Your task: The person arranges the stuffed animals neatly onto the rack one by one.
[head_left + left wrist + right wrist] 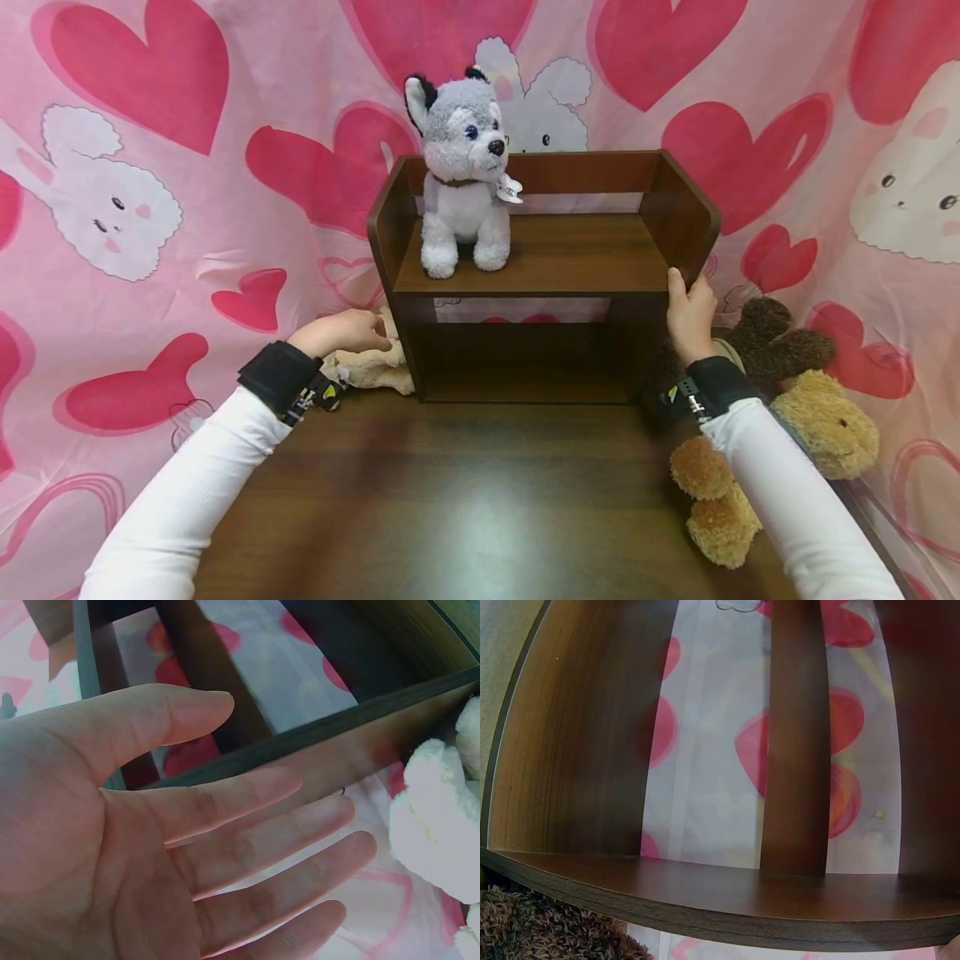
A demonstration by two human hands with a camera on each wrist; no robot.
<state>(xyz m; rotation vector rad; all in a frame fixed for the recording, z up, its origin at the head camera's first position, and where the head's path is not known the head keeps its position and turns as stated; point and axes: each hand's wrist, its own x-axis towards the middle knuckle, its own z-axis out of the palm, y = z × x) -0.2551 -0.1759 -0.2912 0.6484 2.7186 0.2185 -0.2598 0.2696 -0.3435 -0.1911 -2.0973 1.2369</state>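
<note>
A small dark-brown wooden shelf (525,293) with two levels stands on the table against the backdrop. My left hand (345,332) is beside its left side panel. In the left wrist view the left hand (187,825) has its fingers extended and spread, holding nothing, with the panel edge behind the thumb and fingers. My right hand (692,312) grips the front edge of the right side panel, thumb up on the edge. Only a sliver of that hand shows in the right wrist view. A grey-and-white plush husky (467,179) sits on the upper level, towards the left.
Right of the shelf lie a dark-brown plush (783,346) and a tan plush bear (828,425), partly behind my right forearm. A cream plush (375,367) lies against the shelf's left side. The brown tabletop (480,492) extends in front. Pink heart-patterned cloth (300,67) hangs around.
</note>
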